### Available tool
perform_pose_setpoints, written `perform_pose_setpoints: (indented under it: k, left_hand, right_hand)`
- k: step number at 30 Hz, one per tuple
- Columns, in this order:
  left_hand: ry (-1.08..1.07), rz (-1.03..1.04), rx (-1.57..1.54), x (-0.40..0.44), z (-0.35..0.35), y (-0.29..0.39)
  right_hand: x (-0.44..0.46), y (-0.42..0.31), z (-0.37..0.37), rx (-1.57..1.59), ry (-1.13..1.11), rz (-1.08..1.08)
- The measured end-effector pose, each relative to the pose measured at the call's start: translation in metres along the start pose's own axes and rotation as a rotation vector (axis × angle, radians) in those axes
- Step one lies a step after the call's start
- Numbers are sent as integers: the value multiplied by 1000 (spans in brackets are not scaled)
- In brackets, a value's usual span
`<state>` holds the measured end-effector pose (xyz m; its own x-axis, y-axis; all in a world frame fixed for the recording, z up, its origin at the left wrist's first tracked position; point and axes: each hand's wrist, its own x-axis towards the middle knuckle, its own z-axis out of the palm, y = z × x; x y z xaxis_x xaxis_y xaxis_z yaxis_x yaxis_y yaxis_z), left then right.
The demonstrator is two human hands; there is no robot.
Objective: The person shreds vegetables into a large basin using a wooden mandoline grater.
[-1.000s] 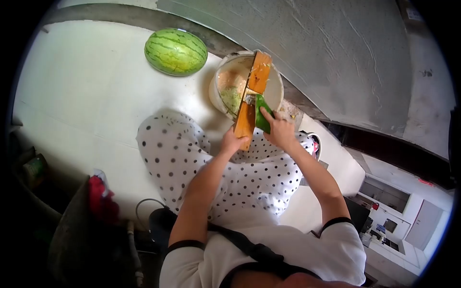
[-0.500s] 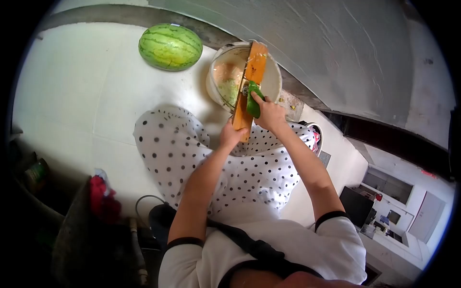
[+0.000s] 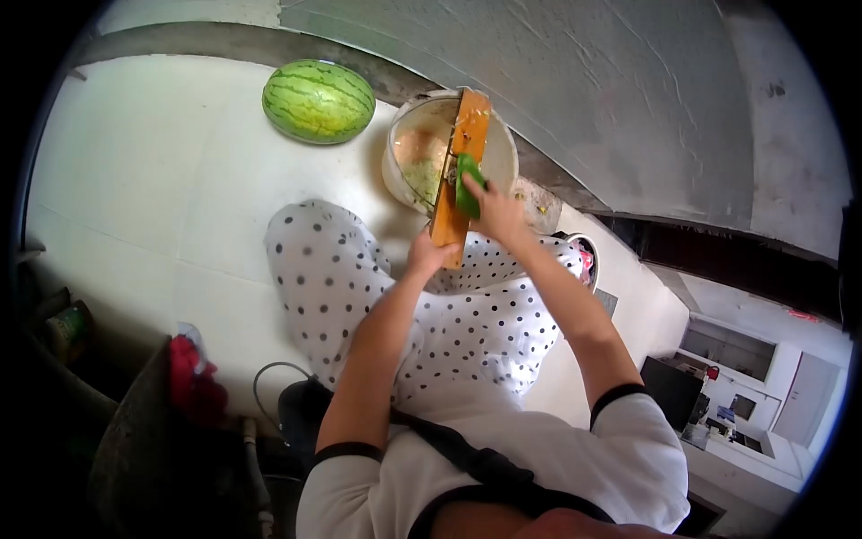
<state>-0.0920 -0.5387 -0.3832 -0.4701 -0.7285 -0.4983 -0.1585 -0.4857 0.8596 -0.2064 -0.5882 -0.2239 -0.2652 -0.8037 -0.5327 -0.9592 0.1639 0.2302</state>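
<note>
Pale shreds [image 3: 418,181] in the bucket [image 3: 509,162], green chunk [image 3: 464,164] unfinished: right fingers [image 3: 476,189] press it, left fingers [image 3: 441,252] clamp the board [image 3: 470,130].

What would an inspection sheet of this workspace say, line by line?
Surface: pale floor, faint joint lines.
Things in use: wooden board lying across the bucket; green piece against it; pale green shreds in the bucket.
Clutter: striped watermelon beside the bucket; red cloth at lower left.
Grippers: bare hands; left hand grips the board's near end, right hand holds the green piece.
Cables: thin curved line near the dark object at lower left, possibly a cable.
Surroundings: grey surface beyond the bucket; cluttered counter far right.
</note>
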Motion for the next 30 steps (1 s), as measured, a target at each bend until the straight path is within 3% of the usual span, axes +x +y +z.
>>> perform_pose_setpoints:
  k: [4, 6, 9, 15, 16, 18, 22, 25, 30]
  left_hand:
    - [-3, -54, -6, -4, -5, 9]
    - [-41, -134, -38, -8, -5, 18]
    - [9, -73, 36, 7, -1, -4]
    - [-2, -55, 12, -6, 0, 13]
    - [-7, -25, -33, -8, -1, 12]
    - [20, -68, 16, -7, 1, 0]
    - [1, -34, 67, -4, 4, -3]
    - [12, -39, 21, -7, 1, 10]
    - [40, -114, 108, 5, 0, 0]
  right_hand:
    - [-3, -1, 25, 3, 62, -78]
    - [30, 5, 27, 86, 132, 18]
    - [64, 11, 10, 155, 109, 148]
    - [-20, -8, 6, 51, -36, -36]
    - [-4, -5, 12, 57, -50, -44]
    - [39, 6, 26, 193, 149, 37]
    - [46, 9, 13, 152, 130, 122]
    - [16, 11, 23, 145, 65, 69]
    - [101, 34, -9, 188, 203, 154]
